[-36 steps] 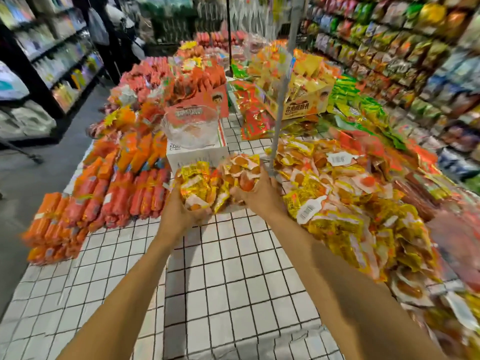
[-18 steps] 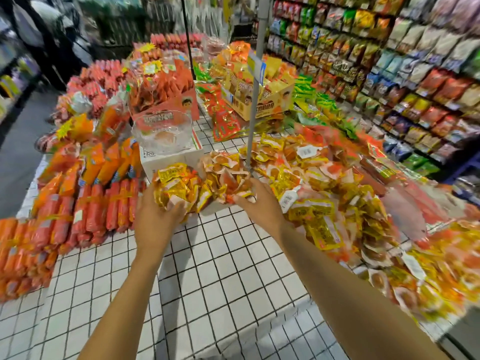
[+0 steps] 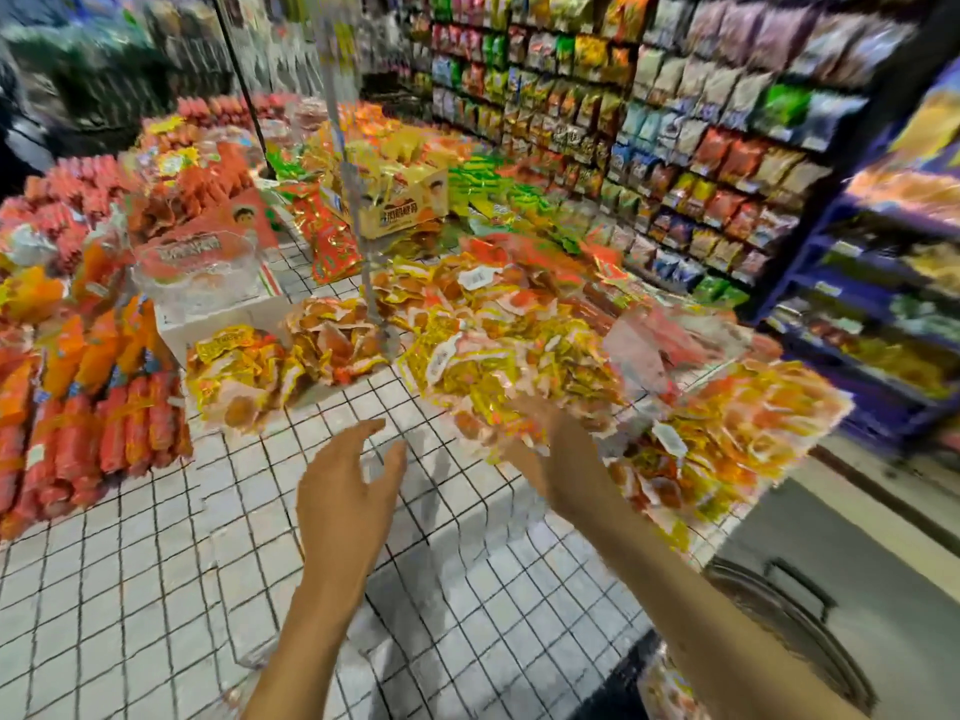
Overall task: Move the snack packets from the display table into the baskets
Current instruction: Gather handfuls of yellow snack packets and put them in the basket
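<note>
This is a shop, with tall shelves (image 3: 701,148) full of bags on the right. In the middle is the display table (image 3: 156,589), covered in a white cloth with black squares. A big pile of yellow and orange snack packets (image 3: 519,356) lies on its right side. A smaller heap (image 3: 239,371) sits just beside a white box further back. Red sausage sticks (image 3: 130,428) are stacked on the left.

The left hand (image 3: 343,491) hangs over the bare cloth with its fingers spread and nothing in it. The right hand (image 3: 566,459) reaches into the near edge of the big pile. Its fingers are blurry and partly hidden by packets, so I cannot tell if it has grabbed any.

Low on the right is a grey bin (image 3: 795,600) with a dark handle. It may be a basket, but I cannot be sure.

The packets look loose and slippery, so a big grab could spill some. The pile runs right up to the table edge, so a push could knock packets to the floor. A thin metal pole (image 3: 358,226) stands in the pile, and an arm could bump it
</note>
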